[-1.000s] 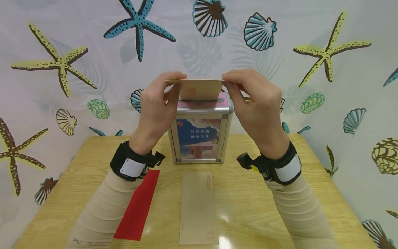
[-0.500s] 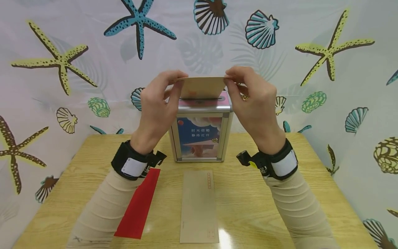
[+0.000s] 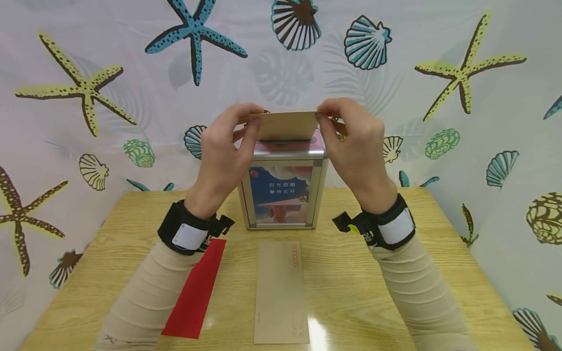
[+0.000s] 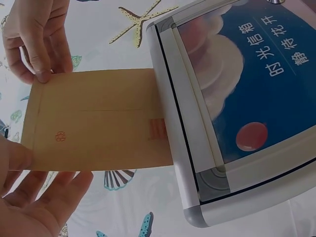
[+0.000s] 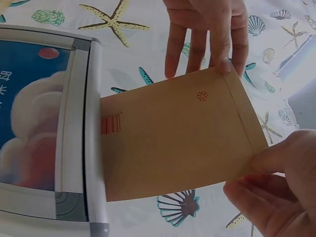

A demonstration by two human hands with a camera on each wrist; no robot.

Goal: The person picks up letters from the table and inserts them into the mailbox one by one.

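Note:
A brown paper envelope (image 3: 287, 126) hangs over the pink-topped, silver-framed letter box (image 3: 285, 155), its lower end at the slot in the top. My left hand (image 3: 226, 151) pinches the envelope's upper left corner between thumb and fingers. At the upper right corner, my right hand (image 3: 357, 146) pinches it too. Both wrist views show the envelope (image 4: 98, 118) running down to the box's top edge, with its lower end hidden behind that edge. A red barcode-like mark lies near the hidden end of the envelope (image 5: 173, 133).
A second brown envelope (image 3: 281, 292) lies flat on the wooden table (image 3: 360, 287) in front of the box. A red paper piece (image 3: 197, 297), perhaps an envelope, lies left of it, partly under the left forearm. A sea-patterned cloth (image 3: 281, 73) hangs behind.
My right hand has shifted slightly left. The envelope's upper left corner has moved right, and its top edge dipped slightly after rising. Both hands keep their pinch.

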